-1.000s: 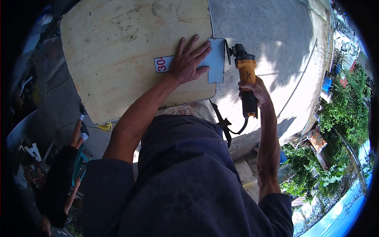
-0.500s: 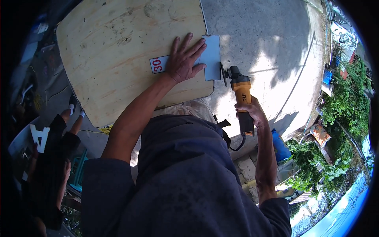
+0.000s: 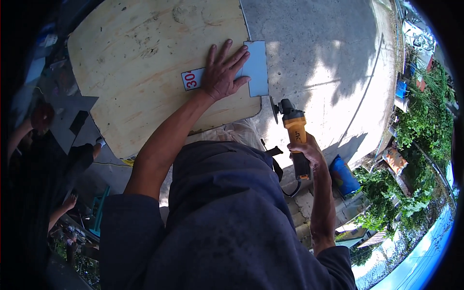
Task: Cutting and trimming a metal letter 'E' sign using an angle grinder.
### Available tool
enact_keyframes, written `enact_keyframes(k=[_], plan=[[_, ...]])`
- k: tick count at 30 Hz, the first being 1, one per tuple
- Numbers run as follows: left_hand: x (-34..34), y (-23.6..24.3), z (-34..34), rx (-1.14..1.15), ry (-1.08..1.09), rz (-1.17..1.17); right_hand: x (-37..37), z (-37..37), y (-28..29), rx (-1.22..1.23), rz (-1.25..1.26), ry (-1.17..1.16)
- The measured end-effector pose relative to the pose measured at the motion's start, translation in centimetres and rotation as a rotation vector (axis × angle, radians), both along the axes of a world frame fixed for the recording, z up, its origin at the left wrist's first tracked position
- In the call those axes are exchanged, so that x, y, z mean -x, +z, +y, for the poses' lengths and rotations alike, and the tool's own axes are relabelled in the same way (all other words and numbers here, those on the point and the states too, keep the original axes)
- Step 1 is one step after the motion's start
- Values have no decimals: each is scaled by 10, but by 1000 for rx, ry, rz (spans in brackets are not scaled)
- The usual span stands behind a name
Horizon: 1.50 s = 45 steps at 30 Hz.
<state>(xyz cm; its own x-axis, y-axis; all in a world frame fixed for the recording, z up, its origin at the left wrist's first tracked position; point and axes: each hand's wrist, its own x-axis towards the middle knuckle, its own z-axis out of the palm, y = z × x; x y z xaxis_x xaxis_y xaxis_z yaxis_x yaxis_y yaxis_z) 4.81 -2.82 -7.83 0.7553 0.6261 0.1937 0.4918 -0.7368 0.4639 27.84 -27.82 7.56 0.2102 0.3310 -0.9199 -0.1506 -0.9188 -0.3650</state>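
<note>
My left hand (image 3: 224, 72) lies flat with its fingers spread, pressing on a light blue-white sheet piece (image 3: 257, 67). The sheet rests on a plywood board (image 3: 145, 72), its right part sticking out past the board's right edge. To the left of my hand a narrower white strip with red markings (image 3: 191, 79) shows; my hand hides where it meets the wider part. My right hand (image 3: 309, 151) is wrapped round the body of an orange and black angle grinder (image 3: 296, 130). The grinder's thin disc (image 3: 275, 110) stands upright, just below and right of the sheet's near right corner, apart from it.
Sunlit concrete floor (image 3: 319, 43) lies beyond the board. The grinder's cord (image 3: 291, 190) hangs near my right hip. A blue bag (image 3: 344, 176) and green plants (image 3: 420, 130) are at right. At left, another person's hand (image 3: 70, 202) shows, with a dark sheet (image 3: 72, 116) near the board.
My right hand and the grinder have moved down, toward me, away from the sheet's edge. My left hand stays on the sheet. At left, the other person has shifted, and the white letter-shaped piece is out of view.
</note>
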Motion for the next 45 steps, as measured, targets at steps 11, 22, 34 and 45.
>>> enact_keyframes(k=[11,22,34,45], plan=[[1,3,0,1,-5,10,-24,96,-6,-192,-71,48],[0,7,-2,2,7,25,-29,139,-22,-207,-2,75],[0,5,-1,7,7,12,-10,62,-8,-86,-24,56],[-1,2,-1,-5,-1,9,11,2,3,4,-35,32]])
